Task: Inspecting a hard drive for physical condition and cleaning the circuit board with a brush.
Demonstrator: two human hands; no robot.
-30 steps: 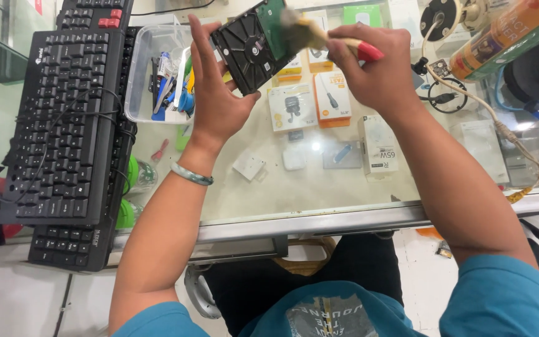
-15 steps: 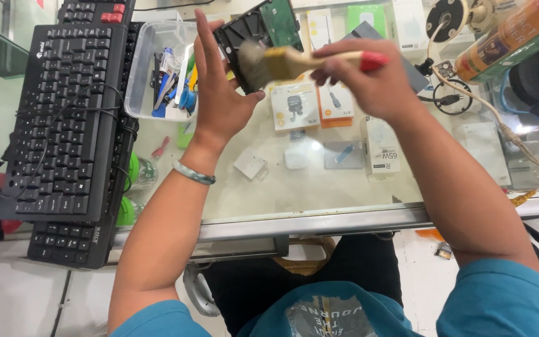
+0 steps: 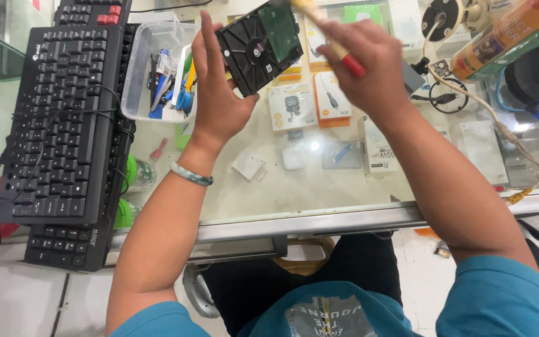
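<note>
Head view: two hands, one hard drive (image 3: 260,47), one brush (image 3: 335,47), perhaps blurred.

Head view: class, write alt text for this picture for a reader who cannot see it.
Seen from above, a person's left hand holds a hard drive up over a glass counter while the right hand works a red-handled brush across it. Two black keyboards and a clear tub of tools lie to the left.
</note>
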